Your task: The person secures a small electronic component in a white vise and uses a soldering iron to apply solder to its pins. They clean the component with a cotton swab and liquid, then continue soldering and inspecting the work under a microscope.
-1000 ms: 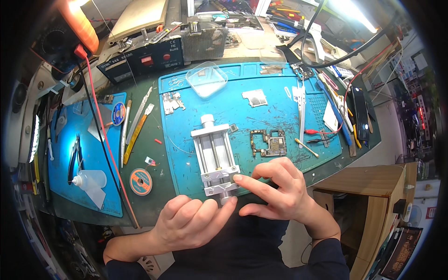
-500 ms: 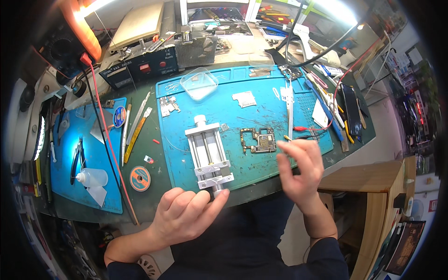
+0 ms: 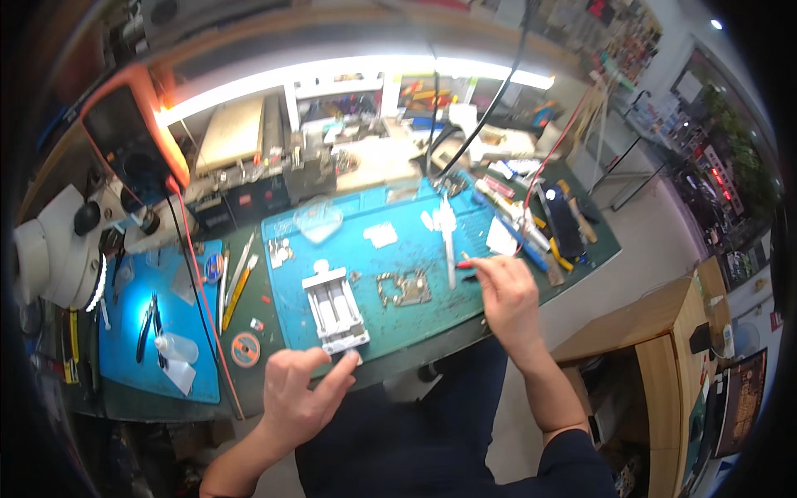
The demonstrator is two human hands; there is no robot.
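Observation:
A small silver clamp vise (image 3: 334, 307) lies on the blue mat, its near knob toward me. My left hand (image 3: 300, 397) is beside that knob, thumb and index finger apart with nothing between them; the thumb tip is close to or against it. To the right of the vise rests a bare phone circuit board (image 3: 407, 288) with a cut-out in it. My right hand (image 3: 511, 300) reaches over the mat's right side, fingers bent, tips at a red alligator clip (image 3: 466, 264) beside the metal tweezers (image 3: 449, 249). Blur hides whether they grip the clip.
A clear plastic lid (image 3: 319, 222) and a pale metal shield plate (image 3: 381, 236) lie farther back on the blue mat (image 3: 390, 328). Pens and tools crowd its right. Leftward are a solder spool (image 3: 246, 349), a bottle (image 3: 177, 349), pliers (image 3: 148, 328) and an orange-cased meter (image 3: 133, 129).
The view has tilted up, showing more of the shelves. My right hand has moved to the red clip. My left hand has drawn back slightly from the vise knob, fingers spreading.

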